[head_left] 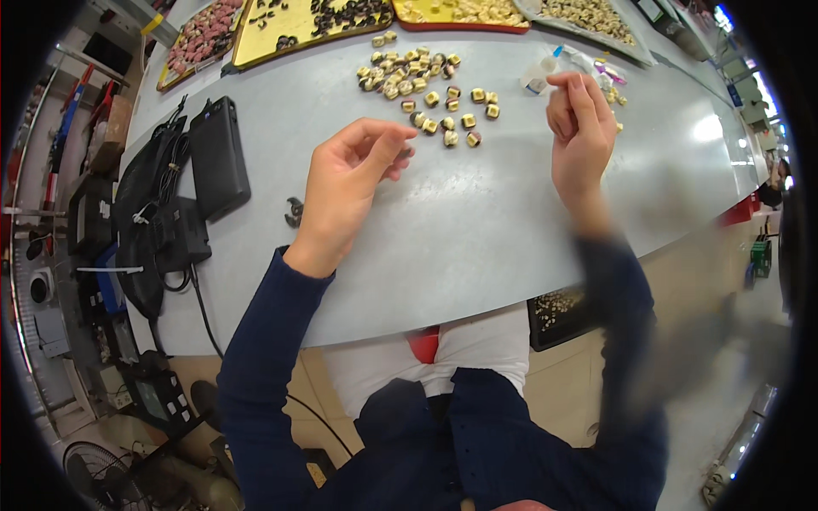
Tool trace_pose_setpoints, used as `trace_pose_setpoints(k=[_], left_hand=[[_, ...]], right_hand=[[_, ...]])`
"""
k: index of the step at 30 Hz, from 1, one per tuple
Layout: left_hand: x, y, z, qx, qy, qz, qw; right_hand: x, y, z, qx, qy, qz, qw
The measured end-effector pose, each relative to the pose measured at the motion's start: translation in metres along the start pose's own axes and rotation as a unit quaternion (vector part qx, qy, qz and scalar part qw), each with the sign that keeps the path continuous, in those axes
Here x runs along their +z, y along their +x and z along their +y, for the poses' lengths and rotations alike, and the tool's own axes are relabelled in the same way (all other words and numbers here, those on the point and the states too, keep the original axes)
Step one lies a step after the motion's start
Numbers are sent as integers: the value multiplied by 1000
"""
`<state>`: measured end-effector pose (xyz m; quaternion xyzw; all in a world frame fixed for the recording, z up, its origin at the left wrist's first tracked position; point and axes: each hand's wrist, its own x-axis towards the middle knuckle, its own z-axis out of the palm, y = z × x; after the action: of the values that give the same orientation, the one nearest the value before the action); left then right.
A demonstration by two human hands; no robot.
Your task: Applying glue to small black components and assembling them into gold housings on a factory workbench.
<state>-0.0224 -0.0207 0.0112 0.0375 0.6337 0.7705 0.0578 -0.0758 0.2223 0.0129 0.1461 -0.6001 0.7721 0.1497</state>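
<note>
Over the middle of the grey table (pixel 460 230), my left hand (pixel 354 175) is curled with thumb and fingers close together. A small dark bit shows at its fingertips, too small to name. Just beyond it lies a loose group of small barrel-shaped pieces (pixel 450 123), gold and dark. More of these sit in a denser cluster (pixel 400 72) farther back. My right hand (pixel 584 128) is raised at the right, its fingers folded and the thumb against the index finger; what they hold, if anything, is hidden. Beside it lies a small clear bottle (pixel 538 78) with a blue tip.
Along the back stand a tray of pink pieces (pixel 204 38), a yellow tray (pixel 264 38) with dark pieces, a red-rimmed tray (pixel 460 28) and a pale tray (pixel 626 51). A black box (pixel 220 157), cables and a dark claw-shaped piece (pixel 294 213) lie left. A black bin (pixel 538 336) sits below the table.
</note>
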Motion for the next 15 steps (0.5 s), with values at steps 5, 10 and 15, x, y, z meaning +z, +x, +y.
trace_pose_setpoints(k=[5, 10, 15], left_hand=[[-1, -5, -4, -11, -46, 12, 999], [4, -10, -7, -47, -92, 10, 995], [16, -12, -3, -72, -76, -21, 994]], right_hand=[[-17, 15, 27, -75, -146, 229, 960], [-15, 17, 49, 15, -298, 166, 940], [-38, 27, 47, 60, -316, 62, 945]])
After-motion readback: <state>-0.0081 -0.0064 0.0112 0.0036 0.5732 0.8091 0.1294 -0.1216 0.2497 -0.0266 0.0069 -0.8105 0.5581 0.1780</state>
